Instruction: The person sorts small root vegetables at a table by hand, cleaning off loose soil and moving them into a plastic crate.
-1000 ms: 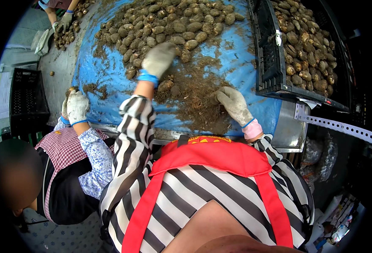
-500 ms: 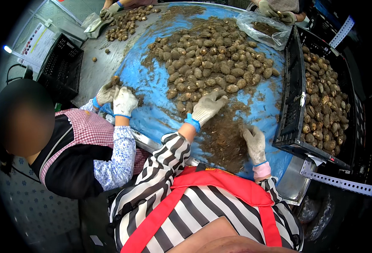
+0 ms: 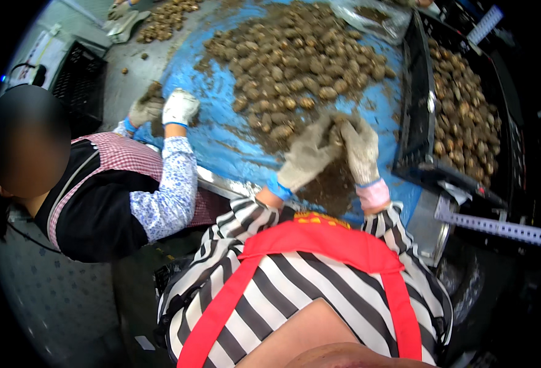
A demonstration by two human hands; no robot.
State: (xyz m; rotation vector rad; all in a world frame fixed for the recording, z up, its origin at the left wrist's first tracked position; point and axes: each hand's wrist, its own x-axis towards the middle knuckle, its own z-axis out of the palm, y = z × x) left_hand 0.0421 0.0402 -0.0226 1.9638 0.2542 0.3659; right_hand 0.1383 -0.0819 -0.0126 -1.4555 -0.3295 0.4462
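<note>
My left hand (image 3: pixel 311 150) and my right hand (image 3: pixel 360 150), both in dirty pale knit gloves, meet over the near part of the table. Between their closed fingers is a soil-covered taro (image 3: pixel 338 134), mostly hidden by the gloves. Just beyond lies a large heap of small brown taros (image 3: pixel 301 61), caked with soil, on a blue plastic sheet (image 3: pixel 221 132). Under my hands the sheet carries a patch of loose dark soil (image 3: pixel 331 190).
At the right, a tilted black crate (image 3: pixel 419 104) holds many taros. To my left, a co-worker's gloved hands (image 3: pixel 180 107) work at the table edge near an empty black crate (image 3: pixel 77 86). A clear plastic bag (image 3: pixel 380 24) lies at the back. A perforated metal strip (image 3: pixel 497 226) juts out at right.
My left hand has come from the heap's near edge toward my right hand, now closed round a taro. My right hand has risen off the soil to meet it. The view has shifted.
</note>
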